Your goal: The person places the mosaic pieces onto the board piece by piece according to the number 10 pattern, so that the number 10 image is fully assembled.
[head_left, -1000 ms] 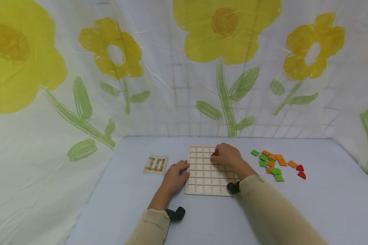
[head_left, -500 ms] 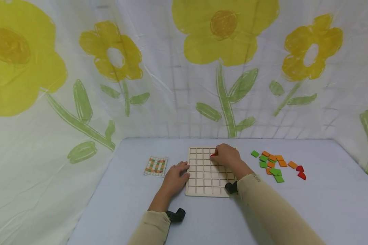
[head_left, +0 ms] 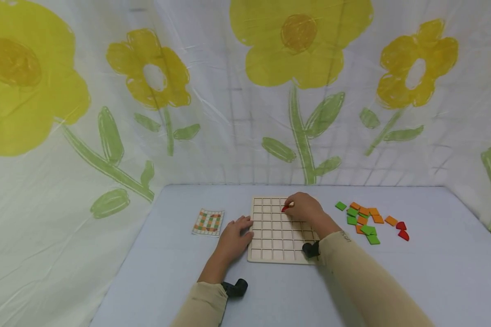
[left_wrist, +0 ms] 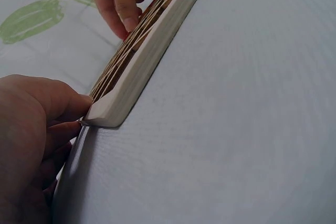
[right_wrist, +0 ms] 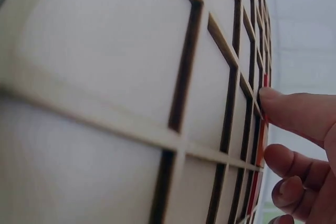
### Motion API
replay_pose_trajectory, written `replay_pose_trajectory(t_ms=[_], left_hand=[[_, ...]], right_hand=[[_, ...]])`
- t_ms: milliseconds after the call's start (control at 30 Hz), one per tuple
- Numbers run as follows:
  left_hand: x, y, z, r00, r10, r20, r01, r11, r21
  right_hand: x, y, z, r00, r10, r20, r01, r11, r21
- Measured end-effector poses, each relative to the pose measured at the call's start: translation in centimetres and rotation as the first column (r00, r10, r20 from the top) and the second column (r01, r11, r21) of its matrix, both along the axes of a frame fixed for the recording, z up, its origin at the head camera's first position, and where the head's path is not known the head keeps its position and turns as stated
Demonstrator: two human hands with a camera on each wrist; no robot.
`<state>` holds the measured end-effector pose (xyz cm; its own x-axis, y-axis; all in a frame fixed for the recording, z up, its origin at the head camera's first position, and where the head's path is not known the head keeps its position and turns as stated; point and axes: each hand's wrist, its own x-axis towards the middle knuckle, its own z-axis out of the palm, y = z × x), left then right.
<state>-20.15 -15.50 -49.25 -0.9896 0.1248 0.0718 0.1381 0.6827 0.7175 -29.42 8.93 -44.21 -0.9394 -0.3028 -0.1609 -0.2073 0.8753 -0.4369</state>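
Pinched in the right hand (head_left: 305, 208) is a red piece (head_left: 285, 209), on the far half of the wooden grid board (head_left: 267, 234); whether inside one square compartment, I cannot tell. Left hand (head_left: 231, 238), relaxed, touches the board's left edge.

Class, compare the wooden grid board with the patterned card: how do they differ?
The grid board is larger; the patterned card is smaller. The board's visible squares are mostly pale wood; the card shows orange and green patches. The left hand touches the board; the card lies untouched. Both carry square grids.
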Motion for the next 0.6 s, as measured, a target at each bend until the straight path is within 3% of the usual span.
replay_pose_trajectory(t_ms=[333,600], left_hand=[[0.0,0.0,0.1,1.0,-0.006,0.011,0.006,1.0,-0.01],[0.0,0.0,0.3,1.0,0.002,0.014,-0.002,1.0,-0.005]], right_hand=[[0.3,4.2,0.8,1.0,-0.016,-0.001,0.016,0.997,-0.072],[0.0,9.5,0.9,0.987,-0.152,-0.046,0.15,0.988,-0.037]])
